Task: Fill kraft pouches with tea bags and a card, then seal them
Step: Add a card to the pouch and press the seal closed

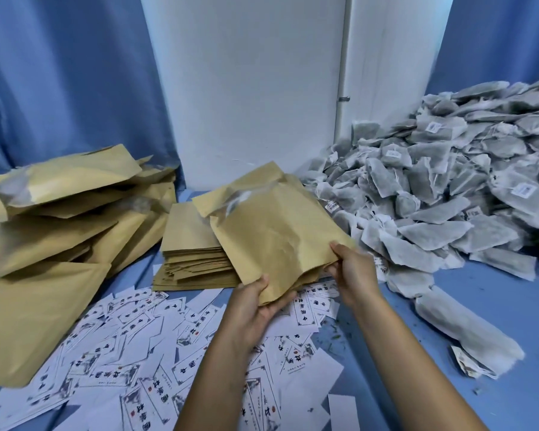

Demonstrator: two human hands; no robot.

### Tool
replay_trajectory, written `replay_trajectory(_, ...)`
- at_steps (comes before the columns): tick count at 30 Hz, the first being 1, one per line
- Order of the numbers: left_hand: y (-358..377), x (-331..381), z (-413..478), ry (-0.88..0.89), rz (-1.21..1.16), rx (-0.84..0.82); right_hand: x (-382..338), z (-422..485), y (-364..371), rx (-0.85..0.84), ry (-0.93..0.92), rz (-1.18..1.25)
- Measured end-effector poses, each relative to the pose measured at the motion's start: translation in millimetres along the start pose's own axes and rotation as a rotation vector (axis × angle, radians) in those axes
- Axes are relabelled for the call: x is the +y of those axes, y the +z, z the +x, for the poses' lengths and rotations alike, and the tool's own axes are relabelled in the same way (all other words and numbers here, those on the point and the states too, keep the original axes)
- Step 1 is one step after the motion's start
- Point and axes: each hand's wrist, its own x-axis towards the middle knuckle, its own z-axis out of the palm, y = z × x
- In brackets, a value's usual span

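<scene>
Kraft pouch [277,231] gripped at its near edge by left hand [255,303] and right hand [352,269], beside the tea bag heap [448,188].

A tan kraft pouch [271,225] with a clear window at its far end is held tilted above the blue table [479,337]. Flat empty pouches [193,259] are stacked mid-table, filled pouches [69,213] piled at the left edge, printed cards [131,353] strewn along the near edge, tea bags [448,188] heaped at the right.
</scene>
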Motion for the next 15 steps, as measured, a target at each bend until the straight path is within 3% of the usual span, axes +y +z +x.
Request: replay_trajectory(15,-9.1,5.8,-6.9,0.057,0.164,0.097,7.2,14.4,-24.7,0.089,-0.025,-0.051)
